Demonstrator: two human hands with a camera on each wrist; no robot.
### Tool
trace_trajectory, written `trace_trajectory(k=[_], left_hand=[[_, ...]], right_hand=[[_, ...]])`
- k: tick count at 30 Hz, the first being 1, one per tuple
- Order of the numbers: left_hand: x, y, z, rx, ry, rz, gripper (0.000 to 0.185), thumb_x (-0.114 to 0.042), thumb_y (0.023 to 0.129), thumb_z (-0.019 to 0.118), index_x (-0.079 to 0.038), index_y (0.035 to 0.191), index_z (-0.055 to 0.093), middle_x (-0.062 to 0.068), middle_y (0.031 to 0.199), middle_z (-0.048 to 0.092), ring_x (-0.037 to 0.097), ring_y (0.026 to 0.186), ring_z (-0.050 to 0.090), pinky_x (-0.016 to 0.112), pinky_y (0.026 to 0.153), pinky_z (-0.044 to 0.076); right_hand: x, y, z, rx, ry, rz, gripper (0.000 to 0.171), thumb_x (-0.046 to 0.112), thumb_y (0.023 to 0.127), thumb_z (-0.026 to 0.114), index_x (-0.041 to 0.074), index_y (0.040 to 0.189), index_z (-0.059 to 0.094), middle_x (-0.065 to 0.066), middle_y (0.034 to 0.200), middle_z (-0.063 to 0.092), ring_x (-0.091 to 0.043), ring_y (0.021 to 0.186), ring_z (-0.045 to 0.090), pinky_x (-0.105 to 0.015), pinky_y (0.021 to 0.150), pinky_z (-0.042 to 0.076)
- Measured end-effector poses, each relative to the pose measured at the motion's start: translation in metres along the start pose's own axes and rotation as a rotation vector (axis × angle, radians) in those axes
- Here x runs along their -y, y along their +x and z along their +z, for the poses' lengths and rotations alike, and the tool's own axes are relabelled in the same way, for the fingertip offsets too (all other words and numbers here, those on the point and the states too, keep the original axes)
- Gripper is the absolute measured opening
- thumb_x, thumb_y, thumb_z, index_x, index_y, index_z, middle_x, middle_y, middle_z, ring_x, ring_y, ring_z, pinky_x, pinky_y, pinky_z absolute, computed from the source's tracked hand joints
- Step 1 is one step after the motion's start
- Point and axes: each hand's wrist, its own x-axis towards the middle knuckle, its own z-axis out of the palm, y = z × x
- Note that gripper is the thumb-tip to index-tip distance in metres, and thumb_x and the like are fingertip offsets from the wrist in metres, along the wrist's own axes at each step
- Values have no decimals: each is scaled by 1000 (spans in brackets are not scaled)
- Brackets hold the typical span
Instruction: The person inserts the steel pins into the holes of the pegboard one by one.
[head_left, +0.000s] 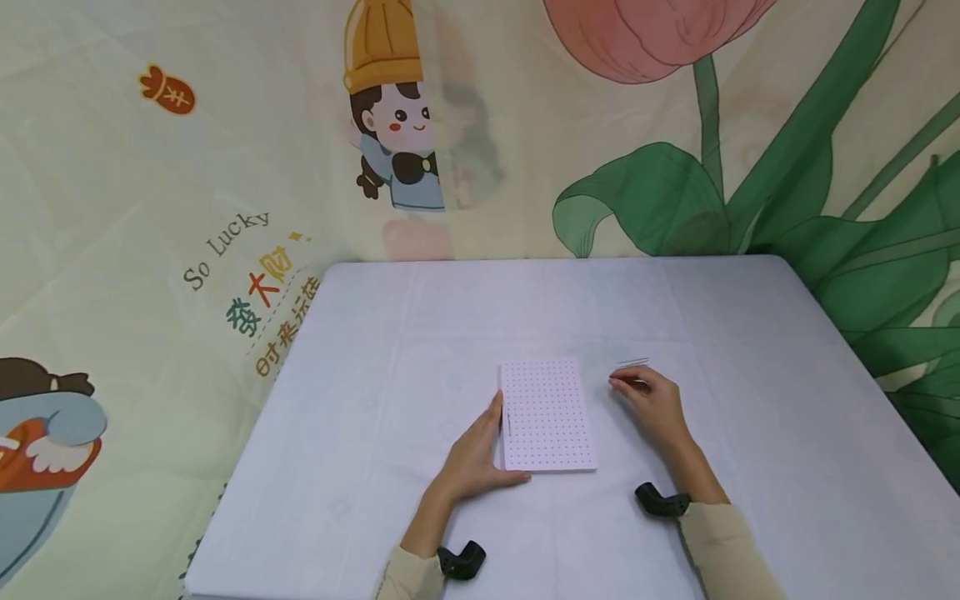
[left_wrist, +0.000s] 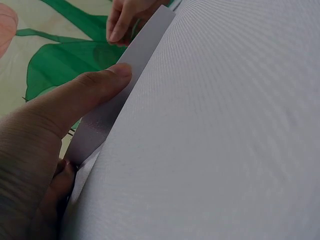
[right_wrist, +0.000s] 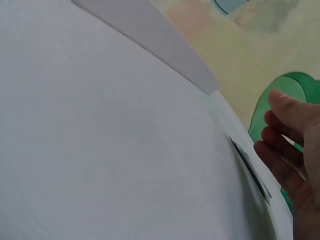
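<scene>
While the white tabletop (head_left: 750,433) stretches out before me, the dotted white board (head_left: 548,415) lies flat at its middle, and my left hand (head_left: 475,454) steadies the board's left edge, thumb curled along the near side. My right hand (head_left: 651,400) rests just right of the board, fingers loosely bent and holding nothing that I can make out. Just beyond its fingertips lie thin metal pins (head_left: 632,362). I judge I'm at the picking-up step; next comes a fine pinch on one pin.
</scene>
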Motion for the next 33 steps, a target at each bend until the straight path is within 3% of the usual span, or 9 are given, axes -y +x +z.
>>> trace_trajectory(k=[9,16,21,28,33], left_hand=[[3,0,0,-5,7,15,126,-65,61,72,-9,149,0,6,152,16,21,136,24,38,104,31],[1,0,1,3,3,-7,126,-63,61,73,-11,149,0,5,152,15,20,136,23,38,105,31],[1,0,2,6,-4,-17,126,-64,61,73,-12,149,0,4,153,15,19,136,22,37,105,30],[-1,-1,3,12,-5,-23,126,-65,61,72,-12,149,-1,3,153,13,19,136,21,37,105,30],[-1,1,1,8,1,-10,126,-63,61,73,-11,149,0,4,153,13,19,136,21,37,105,30]], right_hand=[[-19,-1,-17,23,-184,-20,14,8,77,74,9,90,71,-3,88,68,-16,85,62,-9,75,43],[-21,-3,-17,60,-267,-20,14,4,76,74,10,88,71,-3,89,67,-21,88,60,-31,77,47],[-23,-5,-18,79,-290,-19,14,4,76,74,7,90,72,-4,90,67,-21,89,58,-37,77,46],[-24,-5,-19,85,-275,-40,13,5,74,75,7,87,72,-3,87,66,-21,87,58,-31,76,44],[-24,-4,-21,79,-246,-30,13,2,73,76,6,84,73,-2,85,64,-18,82,58,-18,72,43]])
